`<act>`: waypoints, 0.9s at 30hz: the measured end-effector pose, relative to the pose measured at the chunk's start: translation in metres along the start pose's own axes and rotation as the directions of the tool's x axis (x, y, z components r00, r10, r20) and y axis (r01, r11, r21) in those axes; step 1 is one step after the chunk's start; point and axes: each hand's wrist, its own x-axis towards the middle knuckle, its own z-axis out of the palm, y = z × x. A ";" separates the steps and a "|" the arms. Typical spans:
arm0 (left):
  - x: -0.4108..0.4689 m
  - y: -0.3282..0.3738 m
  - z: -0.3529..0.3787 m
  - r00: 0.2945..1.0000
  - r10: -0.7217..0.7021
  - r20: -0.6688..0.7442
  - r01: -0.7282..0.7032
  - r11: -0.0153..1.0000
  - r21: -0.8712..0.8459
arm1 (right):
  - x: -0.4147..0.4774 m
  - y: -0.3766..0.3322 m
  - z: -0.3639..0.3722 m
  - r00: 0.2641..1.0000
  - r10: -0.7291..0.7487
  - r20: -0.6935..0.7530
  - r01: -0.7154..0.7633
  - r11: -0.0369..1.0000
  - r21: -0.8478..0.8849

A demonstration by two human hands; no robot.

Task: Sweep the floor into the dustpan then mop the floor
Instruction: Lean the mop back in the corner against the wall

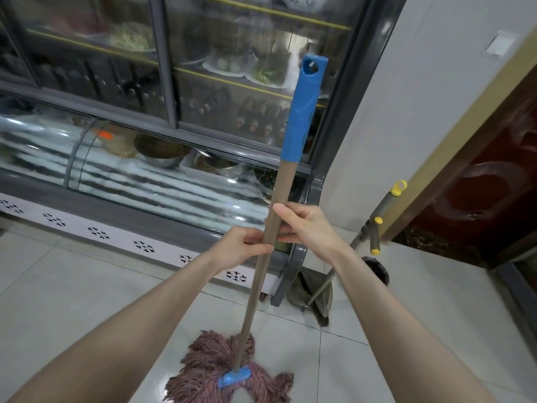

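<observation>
Brown and smooth, the mop pole [257, 298] looks stiff and light; we curl both hands round its middle, left hand [241, 248] just below right hand [306, 225]. Its shaggy string head [209, 365], soft and probably heavy when wet, rests on the glossy floor tiles [87, 301] near the cooler [292, 269] corner

One view only, head-worn, looking forward and down over the forearms [130, 330]. The left hand [244, 248] and right hand [308, 225] sit close at centre frame, gripping the mop handle [282, 184]; the wide lens takes in tiled floor [72, 286] below and a glass display fridge [145, 112] straight ahead.
</observation>
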 end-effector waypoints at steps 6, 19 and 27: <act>-0.004 0.045 -0.006 0.998 0.054 0.036 -0.054 0.998 0.011 | -0.010 -0.041 -0.013 0.998 -0.060 -0.035 0.059 0.998 -0.038; -0.052 0.231 0.057 0.941 0.310 0.134 -0.323 0.943 0.082 | -0.132 -0.187 -0.090 0.938 -0.240 -0.252 0.218 0.970 -0.110; -0.061 0.314 0.168 0.865 0.436 0.249 -0.476 0.871 0.125 | -0.239 -0.218 -0.182 0.855 -0.329 -0.401 0.285 0.944 -0.165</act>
